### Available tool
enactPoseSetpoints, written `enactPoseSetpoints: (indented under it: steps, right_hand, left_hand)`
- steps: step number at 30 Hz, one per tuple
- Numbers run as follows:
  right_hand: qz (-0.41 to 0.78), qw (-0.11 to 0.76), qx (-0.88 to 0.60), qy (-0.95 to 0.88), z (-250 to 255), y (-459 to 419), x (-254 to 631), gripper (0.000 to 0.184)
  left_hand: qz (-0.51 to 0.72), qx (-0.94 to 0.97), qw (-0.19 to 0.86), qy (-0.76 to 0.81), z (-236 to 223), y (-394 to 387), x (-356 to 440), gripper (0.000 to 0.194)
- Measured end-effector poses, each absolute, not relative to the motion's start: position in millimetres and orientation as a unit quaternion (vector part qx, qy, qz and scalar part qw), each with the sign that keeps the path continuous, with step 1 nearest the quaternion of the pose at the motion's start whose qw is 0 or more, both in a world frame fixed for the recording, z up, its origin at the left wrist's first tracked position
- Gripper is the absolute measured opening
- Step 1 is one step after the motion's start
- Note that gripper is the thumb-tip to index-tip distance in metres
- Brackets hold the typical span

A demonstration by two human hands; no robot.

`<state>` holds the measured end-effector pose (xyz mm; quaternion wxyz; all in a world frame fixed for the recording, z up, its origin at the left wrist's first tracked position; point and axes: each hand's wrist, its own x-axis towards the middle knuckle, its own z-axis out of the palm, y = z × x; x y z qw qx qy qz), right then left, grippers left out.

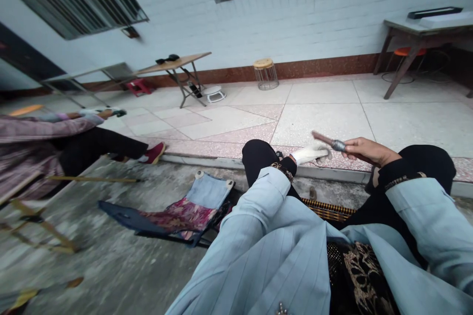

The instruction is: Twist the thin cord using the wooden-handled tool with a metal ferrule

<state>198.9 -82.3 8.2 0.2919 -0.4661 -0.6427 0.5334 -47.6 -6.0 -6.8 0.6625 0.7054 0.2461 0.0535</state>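
My right hand (369, 151), bare, is closed around a short brown stick-like tool (322, 139) with grey binding (338, 145) wound about its middle. The tool points left and slightly up, and its tip is blurred. Just left of it is my left hand (313, 152) in a white glove, its fingers curled. Whatever those fingers hold, if anything, is too small to make out. Both hands are above the tiled step's edge, between my knees.
A folding chair (185, 211) with patterned cloth is on the concrete to my left. Farther left, a person in a plaid sleeve (33, 130) sits with legs stretched out. Along the wall are a folding table (177, 62), a round stool (263, 65) and a wooden desk (424, 29).
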Motion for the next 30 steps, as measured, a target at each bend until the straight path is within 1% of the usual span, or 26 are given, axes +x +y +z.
enactPoseSetpoints:
  steps: [2, 4, 9, 12, 14, 16, 18, 21, 23, 26, 28, 30]
  right_hand:
    - [0.518, 0.398, -0.485, -0.582, 7.4, -80.2, 199.6, 0.045]
    - [0.509, 0.454, -0.511, -0.523, 2.5, -75.6, 200.8, 0.044]
    - [0.478, 0.51, -0.572, -0.429, -10.1, -64.0, 203.0, 0.036]
    - [0.435, 0.511, -0.609, -0.423, -13.7, -60.8, 204.4, 0.033]
    - [0.388, 0.457, -0.66, -0.452, -16.0, -59.2, 205.2, 0.029]
    - [0.327, 0.353, -0.716, -0.505, -18.7, -57.9, 205.1, 0.025]
    - [0.26, 0.234, -0.75, -0.561, -21.8, -56.9, 203.6, 0.023]
    - [0.185, 0.1, -0.75, -0.627, -27.0, -56.5, 199.8, 0.024]
    - [0.169, 0.037, -0.735, -0.656, -31.0, -57.4, 197.6, 0.025]
    - [0.21, -0.027, -0.694, -0.688, -36.8, -60.8, 196.3, 0.022]
    - [0.294, -0.055, -0.642, -0.706, -38.0, -65.0, 196.4, 0.022]
    - [0.409, -0.071, -0.561, -0.716, -33.8, -70.4, 196.6, 0.027]
  left_hand:
    - [0.057, 0.709, 0.656, 0.252, -5.0, -8.5, -46.3, 0.028]
    - [0.055, 0.712, 0.648, 0.266, -4.8, -9.6, -45.1, 0.027]
    - [0.046, 0.696, 0.651, 0.3, -11.7, -4.8, -41.2, 0.028]
    - [0.045, 0.678, 0.66, 0.319, -23.1, 0.6, -52.2, 0.036]
    - [0.047, 0.636, 0.688, 0.346, -32.5, 3.5, -69.6, 0.045]
    - [0.057, 0.584, 0.724, 0.363, -41.2, 5.6, -87.3, 0.057]
    - [0.043, 0.545, 0.755, 0.362, -47.5, 7.3, -94.2, 0.065]
    - [0.007, 0.57, 0.727, 0.383, -51.1, 9.3, -77.2, 0.061]
    - [0.017, 0.612, 0.714, 0.339, -50.3, 9.6, -59.6, 0.05]
    - [0.029, 0.662, 0.686, 0.299, -45.0, 7.7, -47.3, 0.046]
    - [0.036, 0.687, 0.664, 0.292, -38.6, 5.5, -49.4, 0.046]
    - [0.041, 0.708, 0.645, 0.285, -30.1, 3.0, -53.5, 0.043]
